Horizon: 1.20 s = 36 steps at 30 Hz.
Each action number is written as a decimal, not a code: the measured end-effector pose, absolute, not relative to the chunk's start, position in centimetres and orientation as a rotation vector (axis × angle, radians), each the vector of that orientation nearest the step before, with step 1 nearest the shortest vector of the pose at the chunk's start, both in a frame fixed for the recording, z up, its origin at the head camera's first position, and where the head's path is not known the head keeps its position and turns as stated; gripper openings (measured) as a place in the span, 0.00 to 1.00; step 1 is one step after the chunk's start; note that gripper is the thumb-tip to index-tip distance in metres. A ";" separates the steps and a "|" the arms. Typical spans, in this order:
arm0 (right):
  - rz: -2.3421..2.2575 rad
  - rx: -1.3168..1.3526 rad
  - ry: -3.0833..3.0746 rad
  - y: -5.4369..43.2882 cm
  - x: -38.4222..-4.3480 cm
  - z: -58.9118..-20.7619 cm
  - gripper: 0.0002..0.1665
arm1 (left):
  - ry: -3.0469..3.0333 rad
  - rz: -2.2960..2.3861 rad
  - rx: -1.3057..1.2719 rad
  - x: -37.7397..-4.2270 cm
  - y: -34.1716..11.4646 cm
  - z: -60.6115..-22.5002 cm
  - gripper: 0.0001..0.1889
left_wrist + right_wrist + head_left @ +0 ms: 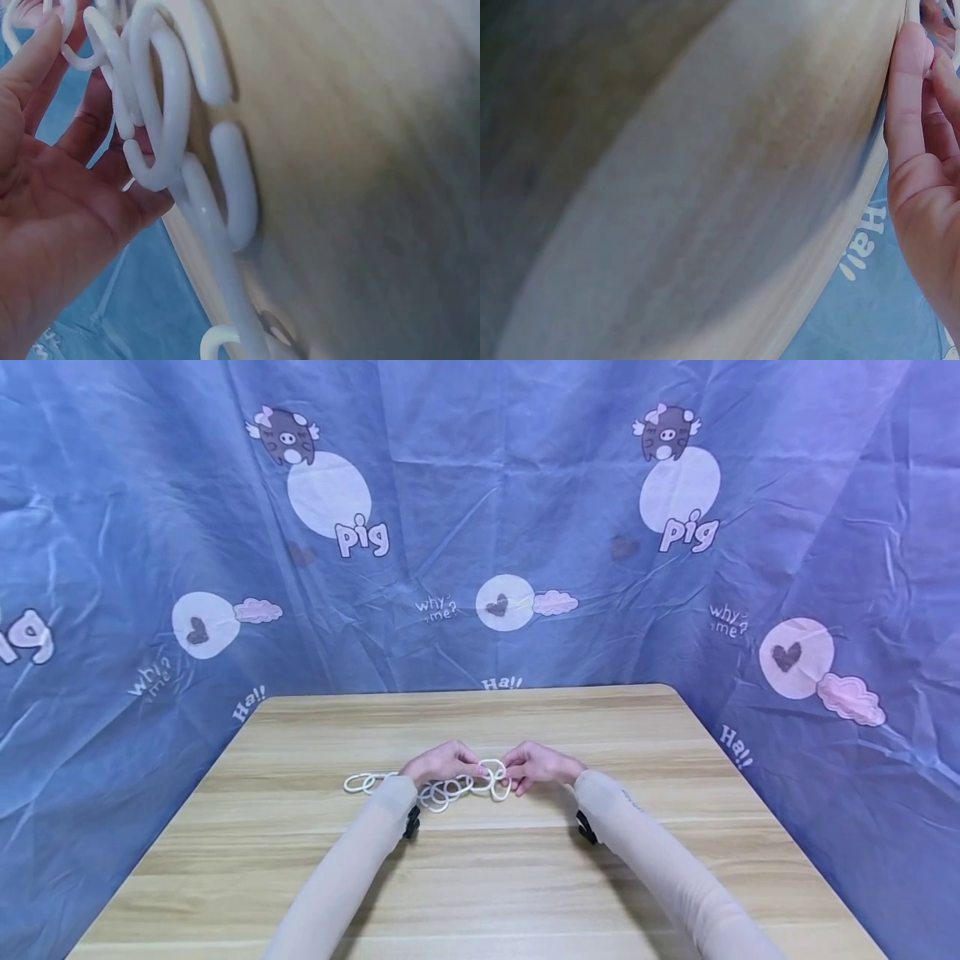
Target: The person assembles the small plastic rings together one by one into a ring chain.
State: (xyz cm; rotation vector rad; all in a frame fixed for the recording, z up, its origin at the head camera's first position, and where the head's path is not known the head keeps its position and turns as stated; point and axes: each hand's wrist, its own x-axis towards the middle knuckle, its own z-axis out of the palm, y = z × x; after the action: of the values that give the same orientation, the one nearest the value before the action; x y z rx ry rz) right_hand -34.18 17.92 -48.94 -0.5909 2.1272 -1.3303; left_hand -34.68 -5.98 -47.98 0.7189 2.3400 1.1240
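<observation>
A white plastic chain [437,795] of oval links lies on the table, stretching left behind the left forearm. My left hand [447,762] pinches a link near the chain's right end between thumb and fingers. Close beside it, my right hand [542,763] pinches the end links [501,792], which are lifted between the two hands. In the left wrist view, several open-sided links [174,97] hang past the fingers of the left hand [67,202]. The right wrist view shows the right hand [930,142] with its fingertips at the frame's top edge, where the link is mostly cut off.
The wood-grain table [480,877] has rounded far corners. A blue printed curtain [450,527] hangs behind it and along both sides. Black straps [586,828] sit at both wrists, under pale sleeves [660,860].
</observation>
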 end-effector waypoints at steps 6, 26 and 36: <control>-1.303 -0.578 2.121 17.8 -34.3 -48.9 0.11 | 2.425 1.051 0.801 -34.8 -6.0 -48.2 0.14; -1.354 -0.557 2.114 18.4 -34.6 -48.8 0.13 | 2.413 0.923 0.905 -34.9 -5.9 -48.1 0.10; -1.372 -0.529 2.154 20.8 -35.1 -48.8 0.13 | 2.439 0.836 1.011 -34.9 -6.2 -48.4 0.23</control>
State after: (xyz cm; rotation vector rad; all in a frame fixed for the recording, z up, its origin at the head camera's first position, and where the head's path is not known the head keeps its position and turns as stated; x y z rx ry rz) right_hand -35.13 20.84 -48.85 -0.5292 2.1541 -1.3724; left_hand -34.88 -6.19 -48.42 1.0110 2.4393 0.8363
